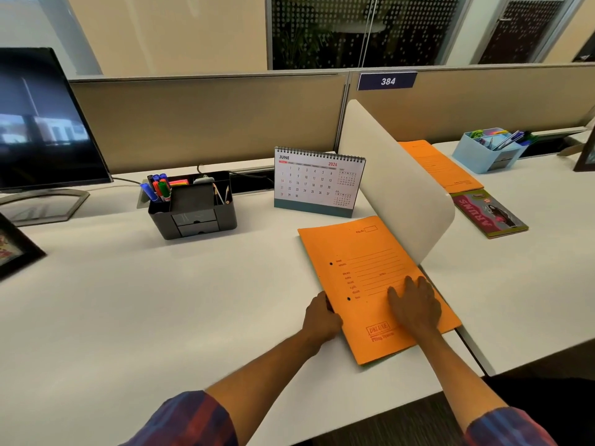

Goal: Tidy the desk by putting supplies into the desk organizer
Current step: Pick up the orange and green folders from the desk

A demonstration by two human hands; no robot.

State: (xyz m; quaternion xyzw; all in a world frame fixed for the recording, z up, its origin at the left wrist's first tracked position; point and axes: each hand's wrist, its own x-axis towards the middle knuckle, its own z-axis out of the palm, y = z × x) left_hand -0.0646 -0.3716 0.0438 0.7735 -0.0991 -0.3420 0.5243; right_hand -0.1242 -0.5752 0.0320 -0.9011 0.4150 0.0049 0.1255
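At the far left a picture frame (16, 249) leans at the edge of the white surface (128, 300), with a dark monitor (45, 123) standing behind it. Further right sits your dark organizer (193, 207), its left compartment packed with markers (159, 187) and a couple of pencils (219, 194) in the right one. A June calendar (317, 181) stands just beside it, to the right. In front of the calendar lies the orange folder (363, 284), flat and angled. Your left hand (322, 320) grips its left edge, fingers curled under where they can't be seen. Your right hand (415, 304) presses flat on the cover, fingers straight and close together. A white divider (396, 181) rises just right of the folder. Beyond it lie another orange folder (441, 165), a magazine (489, 214) and a light blue organizer (486, 152) holding pens.
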